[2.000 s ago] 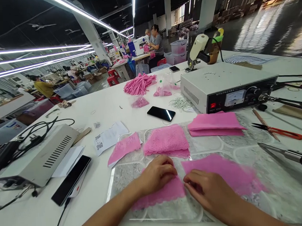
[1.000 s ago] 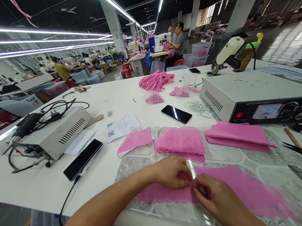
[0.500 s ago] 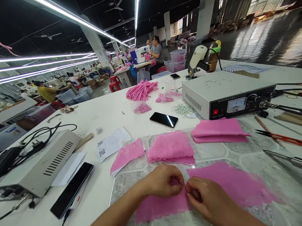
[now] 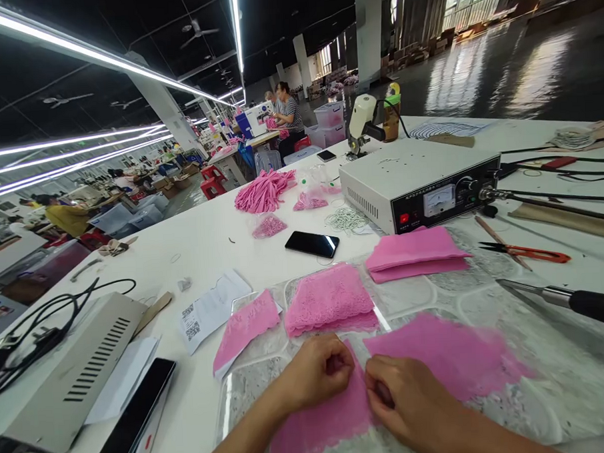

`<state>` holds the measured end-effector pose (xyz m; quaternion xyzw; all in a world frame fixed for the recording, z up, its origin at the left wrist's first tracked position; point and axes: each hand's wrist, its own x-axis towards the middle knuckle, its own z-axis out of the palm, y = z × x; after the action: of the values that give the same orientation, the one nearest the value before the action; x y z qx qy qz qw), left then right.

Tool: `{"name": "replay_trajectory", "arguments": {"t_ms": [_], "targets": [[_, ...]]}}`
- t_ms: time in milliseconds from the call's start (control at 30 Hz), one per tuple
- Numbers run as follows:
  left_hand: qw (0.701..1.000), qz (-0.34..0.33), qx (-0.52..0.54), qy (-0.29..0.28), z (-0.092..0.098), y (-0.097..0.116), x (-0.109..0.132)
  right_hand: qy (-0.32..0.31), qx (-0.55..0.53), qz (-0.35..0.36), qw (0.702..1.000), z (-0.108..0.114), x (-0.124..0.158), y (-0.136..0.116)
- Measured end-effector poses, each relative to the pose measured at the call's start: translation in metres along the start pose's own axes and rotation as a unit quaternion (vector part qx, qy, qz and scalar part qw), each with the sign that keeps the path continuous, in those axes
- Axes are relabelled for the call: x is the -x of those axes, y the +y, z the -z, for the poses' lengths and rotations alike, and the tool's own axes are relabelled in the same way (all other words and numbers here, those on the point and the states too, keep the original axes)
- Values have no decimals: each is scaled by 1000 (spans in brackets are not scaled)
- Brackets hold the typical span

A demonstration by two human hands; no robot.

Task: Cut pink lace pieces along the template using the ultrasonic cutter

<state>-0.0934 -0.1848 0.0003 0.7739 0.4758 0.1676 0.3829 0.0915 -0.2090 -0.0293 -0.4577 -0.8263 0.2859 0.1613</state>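
Note:
A thin pink fabric piece (image 4: 323,426) with a wavy edge lies under my hands on the marbled mat (image 4: 405,302). My left hand (image 4: 321,372) has its fingers curled and closed on the upper part of this piece. Close beside it, my right hand (image 4: 404,395) pinches the same piece at its right edge; the fingertips are partly hidden. Another sheer pink piece (image 4: 448,357) spreads out to the right. Beyond my hands sit a stack of pink lace pieces (image 4: 330,299), a folded pink fabric stack (image 4: 416,251) and a single lace-edged piece (image 4: 246,322) over white paper.
A tool with a pointed metal tip and black handle (image 4: 560,295) lies at the right, near orange-handled snips (image 4: 533,251). A control box (image 4: 420,181) stands behind, another box (image 4: 82,356) at left. Phones (image 4: 313,244), pink strips (image 4: 263,191) and a co-worker (image 4: 290,117) are farther off.
The view has turned to the right, so the table things appear farther left. My hands have come slightly apart, with the left one a little away from the right.

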Motion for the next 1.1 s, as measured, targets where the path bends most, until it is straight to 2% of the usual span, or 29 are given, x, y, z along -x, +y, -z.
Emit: {"name": "replay_trajectory", "arguments": {"t_ms": [267,567,667,733,833,867,933,1000,1100], "targets": [[1000,-7,-5,21,-3,0,3,-2,5,21,1000,3,1,-2],[997,-26,-63,34,-7,-1,7,53,-24,60,997,-8,5,-4],[995,-45,-81,31,-9,-1,9,75,-33,74,994,2,8,0],[993,-60,-95,32,-9,1,11,93,-43,83,991,19,15,13],[976,-124,-168,56,-11,11,11,140,-57,83,985,52,38,49],[966,-155,-196,62,-13,15,10,165,-58,80,981,62,48,63],[949,-209,-227,57,-18,25,5,260,-33,74,962,78,66,93],[940,-237,-241,32,-24,33,-3,302,1,34,953,86,78,117],[929,-244,-276,-27,-32,37,-15,281,13,-77,957,89,82,133]]}}
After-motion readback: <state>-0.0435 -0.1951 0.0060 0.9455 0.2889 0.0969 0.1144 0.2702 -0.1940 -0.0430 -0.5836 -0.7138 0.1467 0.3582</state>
